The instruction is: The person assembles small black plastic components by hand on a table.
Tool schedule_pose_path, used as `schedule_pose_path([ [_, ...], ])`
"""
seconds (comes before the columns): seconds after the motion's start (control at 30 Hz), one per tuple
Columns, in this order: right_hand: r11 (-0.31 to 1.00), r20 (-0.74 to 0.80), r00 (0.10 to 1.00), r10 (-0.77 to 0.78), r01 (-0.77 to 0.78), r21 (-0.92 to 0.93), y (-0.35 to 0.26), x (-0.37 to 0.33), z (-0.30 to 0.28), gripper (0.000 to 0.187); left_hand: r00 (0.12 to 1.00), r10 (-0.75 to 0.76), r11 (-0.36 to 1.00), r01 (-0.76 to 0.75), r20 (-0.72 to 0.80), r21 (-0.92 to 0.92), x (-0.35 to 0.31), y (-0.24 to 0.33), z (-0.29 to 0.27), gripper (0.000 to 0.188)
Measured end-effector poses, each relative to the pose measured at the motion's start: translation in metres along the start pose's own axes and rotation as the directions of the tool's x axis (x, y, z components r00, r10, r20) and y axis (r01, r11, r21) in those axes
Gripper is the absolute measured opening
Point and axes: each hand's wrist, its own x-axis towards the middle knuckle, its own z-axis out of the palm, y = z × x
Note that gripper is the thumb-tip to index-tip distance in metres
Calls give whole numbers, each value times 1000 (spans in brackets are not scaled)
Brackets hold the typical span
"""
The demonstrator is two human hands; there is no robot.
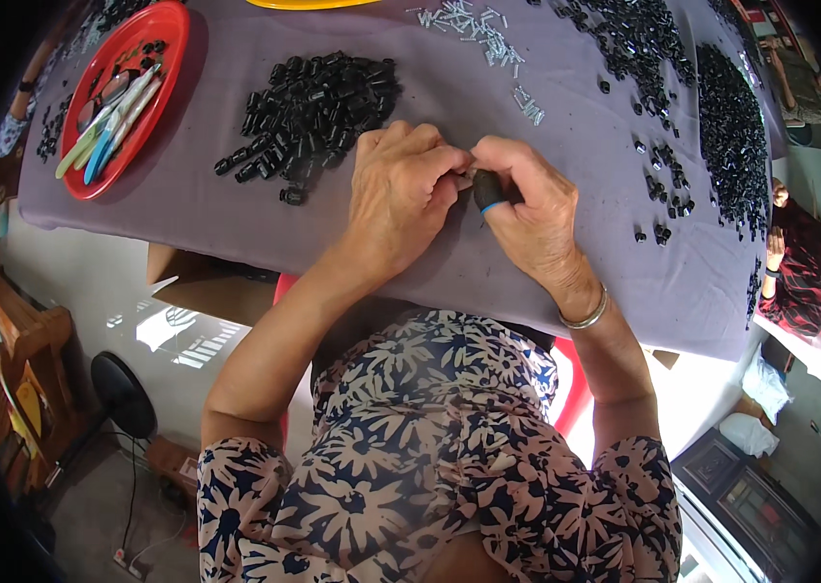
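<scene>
Assembly, apparently: left hand (399, 189) and right hand (530, 209), grips closed, pinch a mostly hidden small piece (467, 181) inside the desk's (615, 282) near edge; next needs steady alignment.

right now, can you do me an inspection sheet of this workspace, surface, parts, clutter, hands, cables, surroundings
Surface: purple-grey tablecloth, lightly creased
Parts: heap of black cylindrical pieces beyond the left hand; scattered silvery pins; many small black pieces at right
Clutter: red tray holding several handled tools
Hands: left and right hand meet, fingertips pinched; what they hold is too hidden to identify; dark cover on the right thumb
Cables: dark cable at lower left
Surroundings: cardboard box below the table edge; another person at right
</scene>
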Motion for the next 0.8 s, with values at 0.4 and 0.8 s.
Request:
schedule_pose_path([
  [0.4, 999, 17, 1000, 15, -16, 34, 2, 2, 1, 36, 999, 27, 998, -28, 20, 50, 3, 1, -3, 15],
  [0.8, 992, -62, 990, -123, 121, -34, -4, 6, 14, 42, 1000, 18, 1000, -18, 10, 14, 1, -3, -8, 18],
])
